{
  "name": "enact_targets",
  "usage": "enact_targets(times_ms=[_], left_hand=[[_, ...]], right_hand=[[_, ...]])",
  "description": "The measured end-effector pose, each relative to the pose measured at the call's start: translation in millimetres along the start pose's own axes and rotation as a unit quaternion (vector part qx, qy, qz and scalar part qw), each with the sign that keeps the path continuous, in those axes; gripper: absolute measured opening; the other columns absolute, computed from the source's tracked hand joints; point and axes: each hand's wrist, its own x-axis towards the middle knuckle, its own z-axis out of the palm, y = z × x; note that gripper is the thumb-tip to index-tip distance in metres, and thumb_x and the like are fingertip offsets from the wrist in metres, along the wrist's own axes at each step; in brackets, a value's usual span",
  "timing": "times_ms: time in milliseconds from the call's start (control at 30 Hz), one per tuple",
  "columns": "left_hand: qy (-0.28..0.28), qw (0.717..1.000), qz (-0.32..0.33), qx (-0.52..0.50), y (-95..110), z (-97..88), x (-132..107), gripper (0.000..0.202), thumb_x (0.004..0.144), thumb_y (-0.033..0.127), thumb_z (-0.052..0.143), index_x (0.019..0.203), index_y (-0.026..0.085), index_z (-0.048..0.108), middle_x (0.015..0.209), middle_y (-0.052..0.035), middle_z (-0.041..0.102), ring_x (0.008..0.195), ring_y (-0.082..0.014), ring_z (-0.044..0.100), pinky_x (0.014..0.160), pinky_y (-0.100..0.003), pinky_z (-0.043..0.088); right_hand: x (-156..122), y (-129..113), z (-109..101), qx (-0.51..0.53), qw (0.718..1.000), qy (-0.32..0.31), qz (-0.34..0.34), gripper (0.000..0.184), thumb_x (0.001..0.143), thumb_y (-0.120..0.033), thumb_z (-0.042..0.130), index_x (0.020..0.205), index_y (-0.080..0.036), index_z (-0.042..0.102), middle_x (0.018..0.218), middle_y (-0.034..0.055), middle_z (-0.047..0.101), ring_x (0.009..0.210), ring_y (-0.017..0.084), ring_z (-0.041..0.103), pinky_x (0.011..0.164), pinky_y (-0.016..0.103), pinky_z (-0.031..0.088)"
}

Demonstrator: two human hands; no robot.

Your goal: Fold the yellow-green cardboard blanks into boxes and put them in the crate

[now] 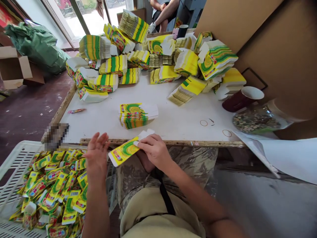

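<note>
A yellow and green flat carton [125,150] with white end flaps is pinched in my right hand [153,150], just over the table's near edge. My left hand [97,155] is raised to the left of the carton, palm up with fingers stretched out, apart from it and holding nothing. Beyond both hands, a stack of flat cartons [135,115] lies on the white tabletop [178,120]. Left of my left forearm, a white plastic crate [12,185] holds many small yellow and green boxes [58,185].
Bundles of flat cartons [114,66] are heaped along the table's far side. At the right are a dark red cup [239,100], a glass jar [260,119] and large cardboard [277,66]. A crayon-like stick [76,111] lies at left. A seated person [164,13] is beyond the table.
</note>
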Motion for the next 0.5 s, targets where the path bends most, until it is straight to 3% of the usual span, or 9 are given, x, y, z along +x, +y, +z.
enact_targets(times_ms=[67,133,200,267,367,433,500], left_hand=[[-0.095,0.987,0.025,0.126,8.7,-8.5,2.2,0.096,0.056,0.077,0.070,0.134,0.024,0.052,0.133,-0.0125,0.059,0.128,-0.0313,0.050,0.103,-0.042,0.043],[-0.218,0.938,-0.002,0.270,9.3,-5.4,-2.4,0.107,0.050,0.061,0.085,0.141,0.023,0.042,0.135,-0.0129,0.056,0.128,-0.0328,0.050,0.106,-0.044,0.040],[-0.277,0.888,-0.052,0.364,3.0,5.5,-11.1,0.098,0.056,0.046,0.086,0.139,0.021,0.040,0.126,-0.0109,0.062,0.115,-0.0296,0.059,0.099,-0.043,0.046],[-0.253,0.871,-0.071,0.416,-5.6,17.1,-20.0,0.079,0.067,0.040,0.078,0.134,0.020,0.041,0.111,-0.0074,0.066,0.100,-0.0252,0.065,0.087,-0.038,0.052],[-0.219,0.868,-0.022,0.445,-15.5,26.2,-29.6,0.074,0.072,0.032,0.072,0.135,0.021,0.035,0.109,-0.0058,0.064,0.095,-0.0221,0.065,0.083,-0.035,0.053],[-0.255,0.863,0.023,0.435,-20.0,27.6,-33.5,0.078,0.072,0.026,0.070,0.140,0.022,0.030,0.118,-0.0078,0.060,0.100,-0.0219,0.064,0.087,-0.035,0.052],[-0.286,0.858,0.072,0.420,-25.0,27.2,-36.4,0.078,0.073,0.022,0.067,0.141,0.023,0.028,0.127,-0.0104,0.056,0.105,-0.0225,0.062,0.090,-0.035,0.051]], right_hand=[[-1.8,-1.9,-6.2,-0.071,0.995,-0.020,-0.065,0.017,0.096,-0.021,0.056,0.093,-0.026,0.072,0.092,0.0004,0.073,0.091,0.018,0.057,0.089,0.036,0.042],[-3.7,-7.2,-8.3,-0.074,0.988,-0.042,-0.125,0.015,0.095,-0.023,0.057,0.091,-0.027,0.071,0.093,-0.0017,0.073,0.098,0.018,0.057,0.099,0.038,0.038],[-5.9,-12.5,-7.8,-0.052,0.989,-0.048,-0.132,0.016,0.095,-0.021,0.056,0.096,-0.028,0.070,0.107,-0.0007,0.070,0.111,0.019,0.054,0.109,0.042,0.033],[-8.4,-14.1,-6.2,-0.018,0.998,-0.011,-0.053,0.023,0.093,-0.025,0.058,0.115,-0.030,0.064,0.133,0.0046,0.058,0.128,0.024,0.045,0.113,0.047,0.030],[-12.6,-8.6,0.0,0.100,0.985,0.047,0.133,0.064,0.087,-0.043,0.064,0.143,-0.025,0.041,0.152,0.0136,0.036,0.140,0.032,0.033,0.112,0.052,0.033],[-14.6,-3.2,7.2,0.250,0.936,0.015,0.249,0.068,0.087,-0.051,0.061,0.144,-0.022,0.040,0.147,0.0145,0.043,0.134,0.031,0.042,0.109,0.050,0.038],[-15.2,0.1,14.9,0.423,0.834,-0.054,0.350,0.061,0.086,-0.055,0.061,0.136,-0.022,0.051,0.136,0.0118,0.056,0.123,0.027,0.054,0.106,0.046,0.042]])
